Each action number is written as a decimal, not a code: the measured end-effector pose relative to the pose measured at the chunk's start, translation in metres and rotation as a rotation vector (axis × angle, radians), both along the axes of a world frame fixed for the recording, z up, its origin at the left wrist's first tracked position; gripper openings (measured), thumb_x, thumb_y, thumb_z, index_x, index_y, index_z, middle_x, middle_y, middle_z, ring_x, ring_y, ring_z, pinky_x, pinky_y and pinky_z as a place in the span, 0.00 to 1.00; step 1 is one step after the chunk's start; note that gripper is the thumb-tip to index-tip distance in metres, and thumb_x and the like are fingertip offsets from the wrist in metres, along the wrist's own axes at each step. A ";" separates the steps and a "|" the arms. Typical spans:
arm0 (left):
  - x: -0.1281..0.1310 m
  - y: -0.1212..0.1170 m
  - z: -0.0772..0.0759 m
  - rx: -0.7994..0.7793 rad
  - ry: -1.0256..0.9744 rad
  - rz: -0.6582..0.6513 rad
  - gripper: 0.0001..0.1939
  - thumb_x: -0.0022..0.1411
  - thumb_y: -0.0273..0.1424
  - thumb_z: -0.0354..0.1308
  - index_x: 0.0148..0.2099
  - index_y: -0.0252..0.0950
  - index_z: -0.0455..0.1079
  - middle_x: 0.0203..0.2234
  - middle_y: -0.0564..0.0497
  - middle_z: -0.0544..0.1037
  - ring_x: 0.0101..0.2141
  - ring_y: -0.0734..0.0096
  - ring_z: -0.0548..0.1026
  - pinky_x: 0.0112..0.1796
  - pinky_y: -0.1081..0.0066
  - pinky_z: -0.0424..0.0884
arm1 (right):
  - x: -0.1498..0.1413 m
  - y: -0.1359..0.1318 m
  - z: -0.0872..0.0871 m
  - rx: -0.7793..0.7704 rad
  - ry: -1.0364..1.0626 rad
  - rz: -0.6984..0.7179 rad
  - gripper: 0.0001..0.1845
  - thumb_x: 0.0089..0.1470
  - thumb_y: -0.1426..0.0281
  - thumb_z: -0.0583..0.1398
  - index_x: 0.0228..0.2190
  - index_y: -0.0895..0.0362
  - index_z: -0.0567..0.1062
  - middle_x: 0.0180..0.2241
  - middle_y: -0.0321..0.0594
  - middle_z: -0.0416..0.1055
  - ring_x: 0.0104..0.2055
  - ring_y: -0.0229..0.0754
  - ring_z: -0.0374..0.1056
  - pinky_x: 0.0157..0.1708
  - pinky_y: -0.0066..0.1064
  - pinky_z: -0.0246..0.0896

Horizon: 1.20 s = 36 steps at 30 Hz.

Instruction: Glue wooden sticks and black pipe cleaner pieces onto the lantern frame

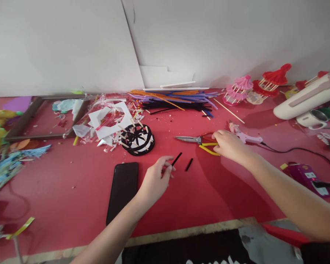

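My left hand (156, 178) pinches a short black pipe-cleaner piece (176, 159) just above the red table (71, 190). A second short black piece (189, 164) lies loose on the table beside it. My right hand (228, 145) rests closed over the yellow handles of a pair of scissors (194, 140), whose blades point left. A round black-and-white craft piece with wooden sticks (138, 139) sits left of the scissors. A black phone (123, 190) lies face down near my left wrist.
A pile of coloured pipe cleaners (176, 99) lies by the wall. A pink glue gun (244, 135) with a black cable sits behind my right hand. Red and pink stick lanterns (257, 86) stand at the back right. Paper scraps (107, 121) and a frame (38, 117) lie left.
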<state>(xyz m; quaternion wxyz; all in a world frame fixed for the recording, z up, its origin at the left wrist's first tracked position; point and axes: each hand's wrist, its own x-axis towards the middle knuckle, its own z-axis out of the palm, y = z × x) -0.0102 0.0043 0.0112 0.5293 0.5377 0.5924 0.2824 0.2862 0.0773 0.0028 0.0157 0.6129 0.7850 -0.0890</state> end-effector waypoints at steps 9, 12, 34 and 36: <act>0.002 -0.004 -0.010 -0.051 -0.057 0.042 0.09 0.59 0.33 0.56 0.40 0.39 0.61 0.32 0.49 0.80 0.25 0.69 0.77 0.20 0.74 0.70 | -0.002 -0.070 0.029 -0.156 0.003 -0.048 0.10 0.51 0.64 0.62 0.26 0.53 0.67 0.24 0.36 0.70 0.24 0.39 0.64 0.24 0.30 0.49; 0.001 -0.006 -0.007 -0.039 -0.041 0.004 0.07 0.58 0.31 0.57 0.38 0.39 0.62 0.29 0.50 0.80 0.26 0.69 0.78 0.22 0.75 0.68 | 0.013 -0.086 0.036 -0.270 0.061 -0.089 0.20 0.52 0.52 0.62 0.23 0.52 0.64 0.21 0.35 0.68 0.23 0.40 0.61 0.23 0.31 0.47; 0.029 -0.026 -0.014 -0.016 0.054 -0.150 0.08 0.63 0.27 0.51 0.45 0.39 0.62 0.30 0.53 0.81 0.30 0.68 0.79 0.32 0.70 0.70 | 0.012 -0.125 0.027 -0.924 0.458 -0.177 0.26 0.53 0.46 0.61 0.25 0.56 0.67 0.23 0.32 0.64 0.25 0.34 0.55 0.26 0.28 0.48; 0.029 -0.028 -0.010 -0.023 0.081 -0.176 0.06 0.64 0.28 0.51 0.44 0.39 0.65 0.30 0.52 0.81 0.29 0.67 0.78 0.32 0.69 0.69 | 0.016 -0.124 0.026 -0.921 0.445 -0.182 0.26 0.52 0.46 0.62 0.25 0.57 0.67 0.24 0.33 0.64 0.26 0.34 0.55 0.26 0.28 0.49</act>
